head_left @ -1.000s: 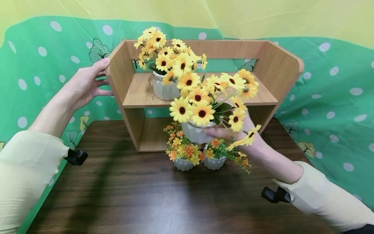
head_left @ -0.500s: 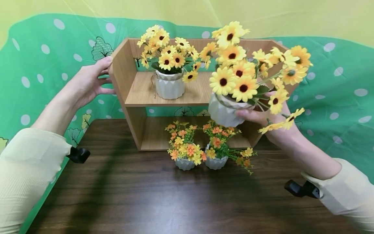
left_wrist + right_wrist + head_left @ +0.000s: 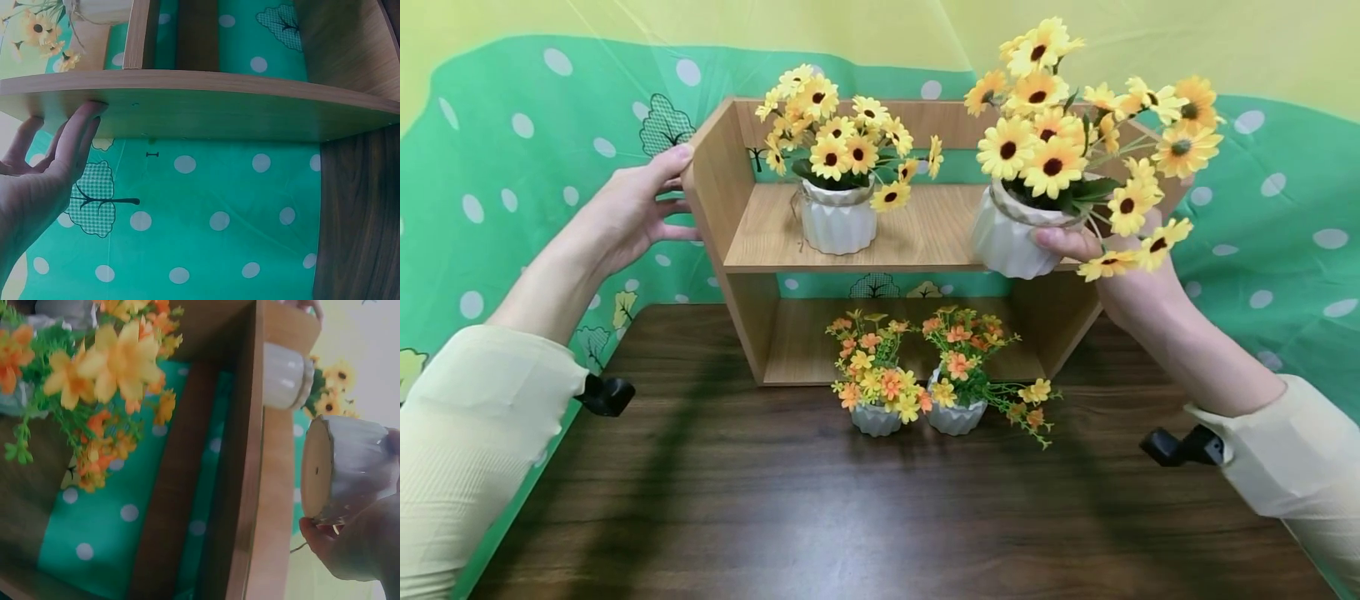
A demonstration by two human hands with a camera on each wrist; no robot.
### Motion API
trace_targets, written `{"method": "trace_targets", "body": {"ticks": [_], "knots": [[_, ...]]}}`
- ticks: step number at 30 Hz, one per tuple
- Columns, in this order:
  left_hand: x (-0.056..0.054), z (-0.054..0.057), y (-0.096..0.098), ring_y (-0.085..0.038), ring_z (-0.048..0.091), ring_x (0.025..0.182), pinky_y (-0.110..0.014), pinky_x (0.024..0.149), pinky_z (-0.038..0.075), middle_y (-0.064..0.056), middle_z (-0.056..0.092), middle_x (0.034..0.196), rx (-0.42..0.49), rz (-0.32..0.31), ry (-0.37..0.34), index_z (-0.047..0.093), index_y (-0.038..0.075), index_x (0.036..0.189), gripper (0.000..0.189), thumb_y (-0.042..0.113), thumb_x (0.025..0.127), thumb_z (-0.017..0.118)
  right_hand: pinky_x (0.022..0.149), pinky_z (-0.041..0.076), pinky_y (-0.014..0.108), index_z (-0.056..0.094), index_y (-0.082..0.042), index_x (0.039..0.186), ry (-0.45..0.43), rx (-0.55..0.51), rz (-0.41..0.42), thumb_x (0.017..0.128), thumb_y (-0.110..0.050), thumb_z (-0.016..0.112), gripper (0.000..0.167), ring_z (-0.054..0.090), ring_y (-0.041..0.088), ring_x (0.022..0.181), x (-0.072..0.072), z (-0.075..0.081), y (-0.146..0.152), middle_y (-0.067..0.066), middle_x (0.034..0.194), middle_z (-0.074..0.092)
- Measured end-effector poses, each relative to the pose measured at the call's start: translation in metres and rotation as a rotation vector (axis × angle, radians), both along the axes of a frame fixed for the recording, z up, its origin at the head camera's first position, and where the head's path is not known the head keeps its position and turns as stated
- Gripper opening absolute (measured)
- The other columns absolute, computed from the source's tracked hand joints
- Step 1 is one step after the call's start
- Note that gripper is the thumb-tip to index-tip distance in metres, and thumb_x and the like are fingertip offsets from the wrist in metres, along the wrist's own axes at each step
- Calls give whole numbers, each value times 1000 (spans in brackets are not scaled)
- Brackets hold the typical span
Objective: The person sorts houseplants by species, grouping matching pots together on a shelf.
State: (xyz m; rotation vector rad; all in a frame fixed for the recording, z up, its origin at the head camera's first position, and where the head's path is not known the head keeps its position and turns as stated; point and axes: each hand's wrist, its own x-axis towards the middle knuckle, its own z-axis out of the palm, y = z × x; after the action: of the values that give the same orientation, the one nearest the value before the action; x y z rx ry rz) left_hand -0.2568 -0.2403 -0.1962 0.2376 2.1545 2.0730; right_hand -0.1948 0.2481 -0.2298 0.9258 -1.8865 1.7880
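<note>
The right hand (image 3: 1131, 290) holds a white fluted pot of yellow daisies (image 3: 1015, 246), tilted, at the upper right of a pale wooden two-tier shelf (image 3: 925, 229); its fingers clamp the side, presumably leaving base and blooms free. The left hand (image 3: 634, 207), fingers apart, touches the shelf's left side, likely steadying it.

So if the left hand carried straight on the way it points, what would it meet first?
The left side panel of the two-tier wooden shelf, at once: the fingers of the left hand seem to touch its outer face, though exact contact is hard to judge.
</note>
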Motion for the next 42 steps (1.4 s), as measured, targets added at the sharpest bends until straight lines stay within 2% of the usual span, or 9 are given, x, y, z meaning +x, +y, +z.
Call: {"method": "trace_targets", "body": {"ticks": [2, 3, 5, 7, 11, 14, 19, 24, 42], "knots": [[0, 0, 0, -32, 43, 138, -34, 75, 66, -4, 29, 163, 1, 0, 2, 40, 28, 158, 65, 49, 101, 61, 78, 58, 20, 73, 6, 111, -30, -76, 13, 91, 12, 68, 21, 71, 5, 103, -8, -1, 1, 1, 107, 77], [0, 0, 0, -32, 43, 138, -34, 75, 66, -4, 29, 163, 2, -1, 3, 40, 28, 158, 65, 49, 101, 61, 81, 58, 18, 76, 1, 95, -95, -243, -8, 87, 11, 75, 13, 72, 9, 87, -11, 2, -3, 3, 89, 77], [1, 0, 0, -32, 44, 137, -34, 75, 66, -5, 29, 162, 5, -3, 5, 40, 28, 158, 64, 48, 101, 61, 81, 57, 19, 74, 0, 96, -127, -304, -60, 86, 15, 71, 18, 69, 11, 84, -17, 3, -4, 3, 88, 74], [1, 0, -1, -31, 46, 136, -34, 75, 66, -5, 31, 162, 8, -4, 5, 41, 27, 158, 64, 47, 101, 61, 82, 55, 18, 72, -2, 97, -146, -309, -78, 85, 16, 70, 21, 67, 10, 87, -24, 4, -4, 2, 92, 72], [1, 0, -1, -29, 48, 134, -34, 75, 66, -5, 32, 161, 9, -3, 6, 42, 25, 157, 63, 47, 101, 61, 82, 53, 20, 71, -2, 102, -160, -236, -85, 82, 12, 76, 25, 64, 12, 92, -39, 6, -1, 3, 99, 69], [1, 1, 0, -30, 47, 135, -34, 76, 66, -5, 32, 161, 4, -4, 8, 42, 26, 157, 63, 48, 101, 61, 85, 52, 19, 70, -2, 110, -176, -194, -108, 79, 10, 80, 35, 62, 13, 100, -47, 4, 1, 3, 107, 68], [2, 1, 1, -32, 44, 137, -34, 75, 66, -5, 31, 161, 1, 2, 7, 42, 26, 157, 64, 48, 101, 62, 89, 49, 16, 66, -8, 124, -209, -100, -192, 77, 3, 84, 52, 59, 12, 109, -58, -2, 2, -1, 118, 66], [2, 1, 1, -33, 41, 140, -33, 74, 66, -6, 31, 162, -3, 6, 6, 40, 25, 158, 66, 49, 101, 61, 88, 48, 14, 65, -13, 127, -227, -26, -265, 77, -3, 88, 56, 58, 10, 106, -65, -7, 3, -5, 117, 66], [2, 0, 1, -31, 44, 137, -33, 75, 66, -4, 31, 161, 5, 8, 9, 42, 26, 157, 63, 48, 101, 62, 88, 48, 16, 63, -10, 128, -272, -72, -161, 79, -1, 86, 55, 57, 11, 109, -75, -10, 0, -2, 120, 64]]}}
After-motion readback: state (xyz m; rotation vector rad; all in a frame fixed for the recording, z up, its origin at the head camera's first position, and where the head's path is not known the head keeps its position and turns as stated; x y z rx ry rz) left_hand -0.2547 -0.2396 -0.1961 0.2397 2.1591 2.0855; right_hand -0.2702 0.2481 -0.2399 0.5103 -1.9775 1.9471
